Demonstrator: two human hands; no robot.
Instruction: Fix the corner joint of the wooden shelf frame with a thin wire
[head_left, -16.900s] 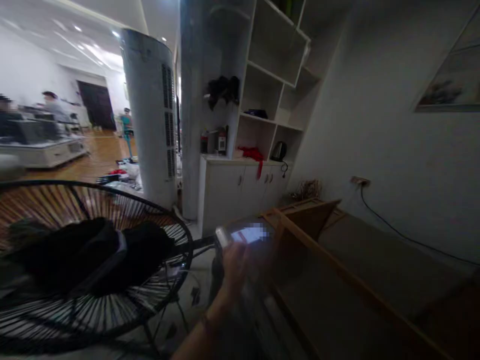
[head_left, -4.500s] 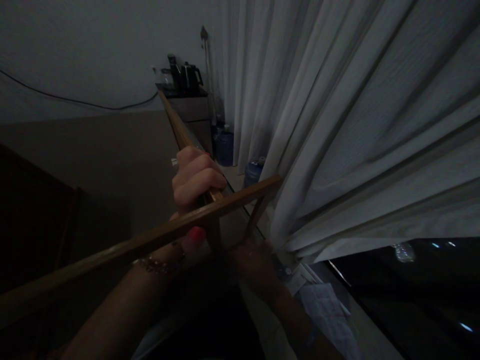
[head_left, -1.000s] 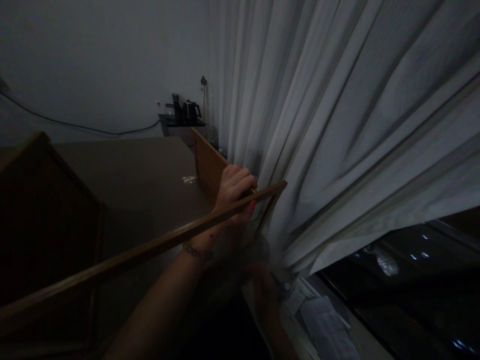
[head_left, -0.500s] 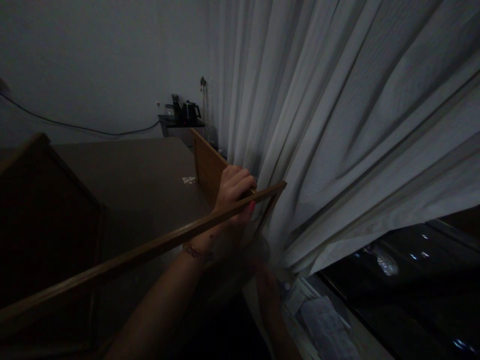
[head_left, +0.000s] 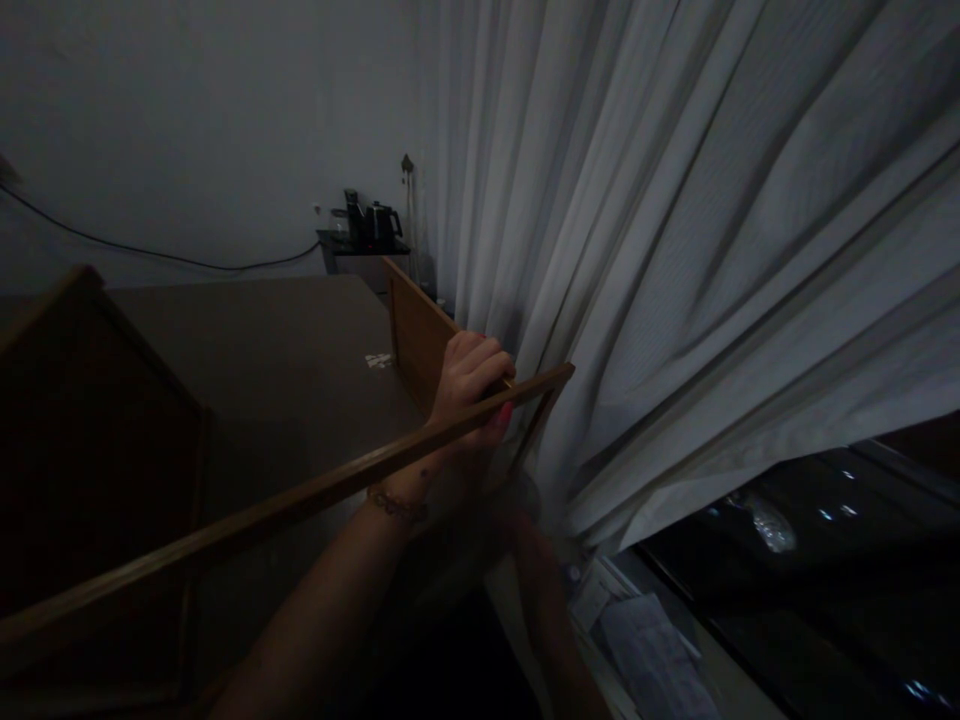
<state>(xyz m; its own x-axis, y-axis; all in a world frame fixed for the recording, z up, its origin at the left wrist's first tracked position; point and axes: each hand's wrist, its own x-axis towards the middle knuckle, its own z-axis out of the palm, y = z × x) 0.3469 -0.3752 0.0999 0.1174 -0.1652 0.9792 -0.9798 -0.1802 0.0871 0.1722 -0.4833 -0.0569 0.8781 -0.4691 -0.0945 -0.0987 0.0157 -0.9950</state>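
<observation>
Timber frame (head_left: 330, 487), likely stiff and weighty, is aptly grasped near its corner by the left hand (head_left: 469, 375); any hold by the right hand (head_left: 531, 560) cannot be told.

The frame (head_left: 360, 467) under my left hand (head_left: 471, 368) is smooth, faintly shiny wood; right of the frame hangs matt cloth curtain (head_left: 652, 300), then a glossy, reflecting pane (head_left: 795, 600).

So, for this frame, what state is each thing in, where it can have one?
Wooden panel: standing on edge, gripped at its upper edge.
Left hand: closed over that edge.
Right hand: low, blurred; grip can't be told.
Long wooden bar: slanting across the view, in front of the left wrist.
Kettle: upright; lid too dark to judge.
Curtain: hanging in folds.
Cable: sagging along the wall.
</observation>
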